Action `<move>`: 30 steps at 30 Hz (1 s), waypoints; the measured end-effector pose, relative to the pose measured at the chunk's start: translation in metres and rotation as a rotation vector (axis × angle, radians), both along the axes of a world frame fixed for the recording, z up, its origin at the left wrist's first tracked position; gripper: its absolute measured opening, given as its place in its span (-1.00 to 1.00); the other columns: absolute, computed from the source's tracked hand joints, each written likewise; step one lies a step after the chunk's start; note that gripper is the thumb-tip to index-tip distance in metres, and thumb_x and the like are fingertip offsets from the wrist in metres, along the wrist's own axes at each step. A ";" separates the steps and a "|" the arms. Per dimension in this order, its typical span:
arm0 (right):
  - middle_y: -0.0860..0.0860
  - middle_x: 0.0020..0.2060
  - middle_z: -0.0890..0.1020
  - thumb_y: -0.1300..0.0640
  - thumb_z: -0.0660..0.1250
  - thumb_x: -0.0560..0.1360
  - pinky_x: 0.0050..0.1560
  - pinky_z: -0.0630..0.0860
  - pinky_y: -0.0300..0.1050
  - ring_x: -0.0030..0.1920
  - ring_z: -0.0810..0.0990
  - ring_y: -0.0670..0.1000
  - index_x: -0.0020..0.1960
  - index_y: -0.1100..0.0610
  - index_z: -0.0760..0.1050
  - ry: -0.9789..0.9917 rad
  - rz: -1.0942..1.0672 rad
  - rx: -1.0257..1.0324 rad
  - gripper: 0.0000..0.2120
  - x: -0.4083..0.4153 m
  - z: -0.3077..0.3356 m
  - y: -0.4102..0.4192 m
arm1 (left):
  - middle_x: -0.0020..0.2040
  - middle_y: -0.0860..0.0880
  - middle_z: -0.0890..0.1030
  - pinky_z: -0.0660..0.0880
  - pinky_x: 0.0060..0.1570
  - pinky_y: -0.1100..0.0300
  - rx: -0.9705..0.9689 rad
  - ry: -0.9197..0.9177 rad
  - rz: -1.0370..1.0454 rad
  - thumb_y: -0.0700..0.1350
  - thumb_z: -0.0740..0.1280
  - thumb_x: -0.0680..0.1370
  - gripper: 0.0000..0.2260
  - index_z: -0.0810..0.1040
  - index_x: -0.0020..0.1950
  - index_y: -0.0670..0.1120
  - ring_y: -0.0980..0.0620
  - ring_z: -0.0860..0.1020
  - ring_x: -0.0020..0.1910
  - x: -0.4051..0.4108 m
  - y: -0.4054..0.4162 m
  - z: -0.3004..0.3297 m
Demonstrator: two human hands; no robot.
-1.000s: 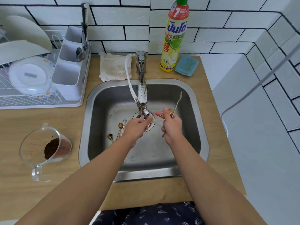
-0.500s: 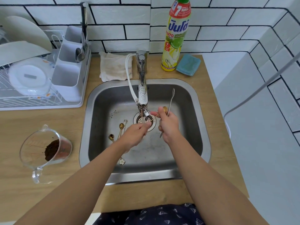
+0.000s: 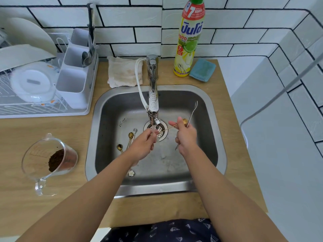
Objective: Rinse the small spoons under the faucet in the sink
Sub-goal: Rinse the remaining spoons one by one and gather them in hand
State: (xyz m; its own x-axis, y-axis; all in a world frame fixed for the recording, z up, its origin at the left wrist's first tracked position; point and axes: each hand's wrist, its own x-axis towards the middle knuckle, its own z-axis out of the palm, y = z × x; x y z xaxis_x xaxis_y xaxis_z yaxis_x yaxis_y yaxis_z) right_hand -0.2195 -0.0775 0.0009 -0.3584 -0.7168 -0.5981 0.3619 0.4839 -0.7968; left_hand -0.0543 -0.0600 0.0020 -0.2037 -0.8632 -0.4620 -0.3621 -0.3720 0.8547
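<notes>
Both hands over the steel sink [image 3: 222,130], under the faucet [image 3: 153,102] spout. Right hand [image 3: 187,138] clenched around two spoons: a thin gold spoon [image 3: 168,128], bowl end poking up just behind the thumb, handle running leftward toward the left fingertips; and a long silver spoon [image 3: 192,114] rising above the fist, its lower tip showing below it. Left hand [image 3: 142,145] pinches the gold handle's far end, fingertips right below the spout, above the drain [image 3: 161,135]. Water flow at the fingertips faint, hard to confirm. More small spoons [image 3: 130,137] lie on the sink floor, just left of the left knuckles.
</notes>
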 end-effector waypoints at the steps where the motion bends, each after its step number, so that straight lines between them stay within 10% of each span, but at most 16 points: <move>1: -0.04 -0.14 0.79 -0.03 0.29 0.67 -0.59 0.14 -0.24 -0.59 0.10 -0.11 0.04 0.15 0.48 0.009 0.007 0.014 -0.77 0.001 -0.001 0.001 | -0.18 0.07 0.50 0.35 -0.31 0.30 -0.087 -0.132 -0.053 0.00 0.19 0.69 -0.87 0.51 0.10 0.04 0.19 0.44 -0.31 -0.001 0.000 -0.002; 7: -0.02 -0.14 0.79 0.02 0.33 0.65 -0.61 0.13 -0.26 -0.59 0.09 -0.10 0.03 0.13 0.46 -0.074 0.033 0.011 -0.82 0.010 0.003 0.001 | -0.22 -0.01 0.58 0.42 -0.15 0.00 -0.338 -0.621 -0.255 0.18 -0.01 0.70 -0.61 0.38 -0.16 -0.01 -0.13 0.55 -0.13 -0.011 -0.003 -0.001; 15: 0.01 -0.11 0.79 0.00 0.43 0.59 -0.57 0.14 -0.24 -0.59 0.11 -0.11 -0.06 0.11 0.47 -0.072 0.045 -0.031 -0.78 -0.006 0.007 -0.001 | -0.11 0.03 0.71 0.40 -0.30 0.22 0.099 0.211 -0.010 -0.01 0.14 0.71 -0.80 0.51 0.16 -0.05 -0.01 0.68 -0.25 0.001 -0.004 0.001; 22: 0.02 -0.07 0.79 0.01 0.42 0.60 -0.56 0.11 -0.23 -0.58 0.12 -0.12 -0.03 0.13 0.50 -0.115 0.147 -0.023 -0.80 0.010 0.002 0.007 | -0.55 0.01 0.43 0.35 -0.51 0.29 0.074 0.017 0.151 0.22 0.37 0.54 -0.55 0.51 -0.32 -0.11 0.07 0.35 -0.56 0.000 -0.007 0.006; 30: -0.06 -0.45 0.57 0.09 0.57 0.46 -0.61 0.11 -0.26 -0.59 0.17 -0.14 -0.17 0.05 0.62 -0.198 0.296 -0.008 -0.86 0.031 -0.007 0.023 | -0.45 0.08 0.29 0.21 -0.51 0.32 0.284 0.353 0.146 -0.01 0.09 0.73 -0.73 0.46 0.01 -0.14 0.15 0.20 -0.51 -0.002 0.007 0.016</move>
State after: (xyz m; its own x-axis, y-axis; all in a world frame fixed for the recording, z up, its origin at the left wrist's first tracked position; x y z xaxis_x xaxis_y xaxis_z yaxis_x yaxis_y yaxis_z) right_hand -0.1880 -0.0545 -0.0061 -0.0120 -0.7775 -0.6288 0.3544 0.5847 -0.7297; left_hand -0.0558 -0.0532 0.0180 -0.2768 -0.7437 -0.6086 0.0053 -0.6345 0.7729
